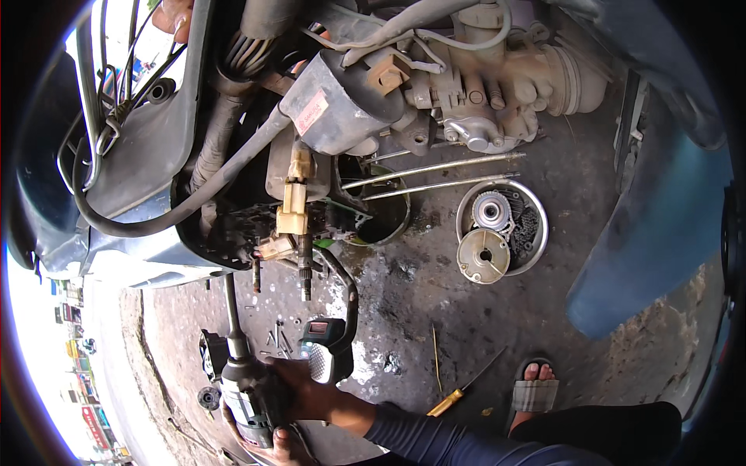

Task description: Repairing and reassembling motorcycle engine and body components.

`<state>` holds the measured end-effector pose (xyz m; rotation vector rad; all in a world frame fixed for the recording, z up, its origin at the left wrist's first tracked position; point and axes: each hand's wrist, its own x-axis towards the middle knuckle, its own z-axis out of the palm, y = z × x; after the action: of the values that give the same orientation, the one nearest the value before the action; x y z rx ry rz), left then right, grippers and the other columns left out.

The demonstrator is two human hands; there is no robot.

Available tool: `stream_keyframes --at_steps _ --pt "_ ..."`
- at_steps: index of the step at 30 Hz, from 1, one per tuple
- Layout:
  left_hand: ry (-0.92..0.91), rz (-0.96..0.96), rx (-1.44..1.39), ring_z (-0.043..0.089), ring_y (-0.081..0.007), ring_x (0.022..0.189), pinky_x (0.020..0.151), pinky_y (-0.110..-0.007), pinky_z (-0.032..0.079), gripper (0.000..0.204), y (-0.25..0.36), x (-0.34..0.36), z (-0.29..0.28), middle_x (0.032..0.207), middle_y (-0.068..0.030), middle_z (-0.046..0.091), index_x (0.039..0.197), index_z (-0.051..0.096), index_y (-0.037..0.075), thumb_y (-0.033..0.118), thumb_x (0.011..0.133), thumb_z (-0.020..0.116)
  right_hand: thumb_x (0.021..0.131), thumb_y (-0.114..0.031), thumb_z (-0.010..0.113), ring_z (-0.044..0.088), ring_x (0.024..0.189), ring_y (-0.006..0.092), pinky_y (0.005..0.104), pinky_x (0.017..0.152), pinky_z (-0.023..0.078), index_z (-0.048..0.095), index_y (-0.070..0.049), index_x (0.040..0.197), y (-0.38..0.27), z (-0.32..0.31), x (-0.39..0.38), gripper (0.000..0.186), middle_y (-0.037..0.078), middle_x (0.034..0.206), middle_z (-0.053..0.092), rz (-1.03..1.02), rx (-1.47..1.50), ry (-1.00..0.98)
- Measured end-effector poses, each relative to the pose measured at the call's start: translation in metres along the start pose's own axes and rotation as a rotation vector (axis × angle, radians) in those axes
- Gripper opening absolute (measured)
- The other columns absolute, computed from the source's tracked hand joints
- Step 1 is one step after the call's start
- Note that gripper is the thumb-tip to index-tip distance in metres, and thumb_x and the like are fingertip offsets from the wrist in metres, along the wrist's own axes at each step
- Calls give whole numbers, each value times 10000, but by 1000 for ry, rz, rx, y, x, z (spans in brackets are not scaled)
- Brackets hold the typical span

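Both of my hands are closed around a black-and-grey power wrench point(247, 400) at the lower left. My right hand point(311, 392), in a dark long sleeve, wraps its upper right side near the neck. Below, my left hand point(281, 450) grips the rear of the body, partly hidden by it. From the wrench's nose, a long metal extension point(231, 307) runs up to the underside of a dark vehicle panel point(140, 260), where its tip is out of sight. A splined shaft point(305, 279) hangs right of the extension.
Above is a dirty engine point(505, 85) with hoses. A metal bowl point(542, 241) of gears and chain stands on the floor. A curved black bar point(351, 299) is near my right hand. Also there: loose bolts point(280, 335), a yellow-handled screwdriver point(447, 403), and a sandalled foot point(536, 388).
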<state>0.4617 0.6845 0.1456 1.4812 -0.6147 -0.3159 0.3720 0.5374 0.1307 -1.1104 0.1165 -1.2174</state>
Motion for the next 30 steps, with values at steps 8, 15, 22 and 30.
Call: stream_keyframes --at_steps 8,15,22,30 --pt "-622 -174 -472 542 -336 1202 1027 -516 433 700 76 152 99 1320 -217 535 1398 407 -23 480 924 517 724 -290 847 620 1059 347 429 915 467 236 -31 1510 -24 -11 15 1029 193 1171 608 61 -365 -106" --pt "-786 -350 -688 624 -231 975 964 -446 456 495 52 207 196 1034 -115 665 1258 549 26 225 823 674 751 -367 782 657 929 341 415 835 490 231 -27 1515 -27 -29 11 1002 177 1076 647 28 -679 -99" --pt "-927 -373 -695 442 -135 650 670 -305 371 436 50 204 199 846 -44 606 1160 570 8 264 815 644 749 -256 724 654 758 351 441 606 513 350 49 1430 -26 -51 4 835 188 922 639 -39 -818 -119" --pt "-699 -595 -595 662 -279 792 693 -405 599 271 33 164 152 901 -159 647 1109 592 34 259 957 602 830 -156 576 659 859 386 473 768 528 528 24 1198 -99 -114 -32 412 234 947 634 463 -1040 -666"
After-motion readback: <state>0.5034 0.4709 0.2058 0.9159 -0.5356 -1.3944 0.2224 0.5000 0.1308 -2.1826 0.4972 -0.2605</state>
